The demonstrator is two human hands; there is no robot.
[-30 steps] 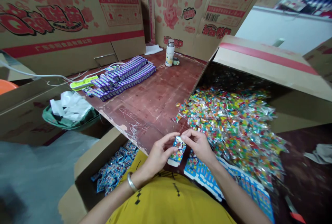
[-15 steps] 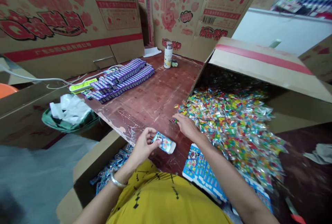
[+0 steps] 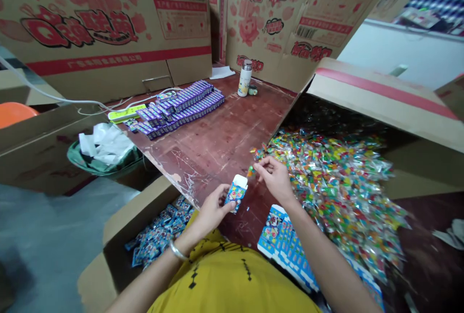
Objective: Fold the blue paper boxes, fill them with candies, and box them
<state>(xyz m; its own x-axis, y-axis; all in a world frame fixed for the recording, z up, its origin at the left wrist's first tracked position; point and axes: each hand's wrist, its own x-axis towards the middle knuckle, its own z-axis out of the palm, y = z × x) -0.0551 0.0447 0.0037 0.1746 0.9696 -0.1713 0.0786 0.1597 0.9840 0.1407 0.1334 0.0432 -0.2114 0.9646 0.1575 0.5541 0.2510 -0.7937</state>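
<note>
My left hand (image 3: 216, 206) is closed on a small blue candy box (image 3: 237, 193), held upright with its white end flap raised. Just right of the flap, my right hand (image 3: 272, 177) pinches a small packet of colourful candy (image 3: 250, 172) between thumb and fingertips. The packet is apart from the box. Beyond that hand, a large heap of clear candy packets (image 3: 333, 177) spills from a tipped carton (image 3: 384, 92). Flat blue candy boxes (image 3: 284, 240) lie in an overlapping row under my right forearm. Several blue boxes (image 3: 163, 231) fill an open carton at lower left.
Rows of purple boxes (image 3: 181, 110) stand at the table's far left, beside a yellow-green power strip (image 3: 126, 113) and white cable. A white bottle (image 3: 245, 78) stands at the back. Large printed cartons (image 3: 119, 23) wall the far side. A green bag-lined bin (image 3: 105, 149) sits left of the table.
My right hand has come from the heap's edge toward the box with a candy packet. My left hand has turned the box upright, flap upward. The view has shifted slightly left.
</note>
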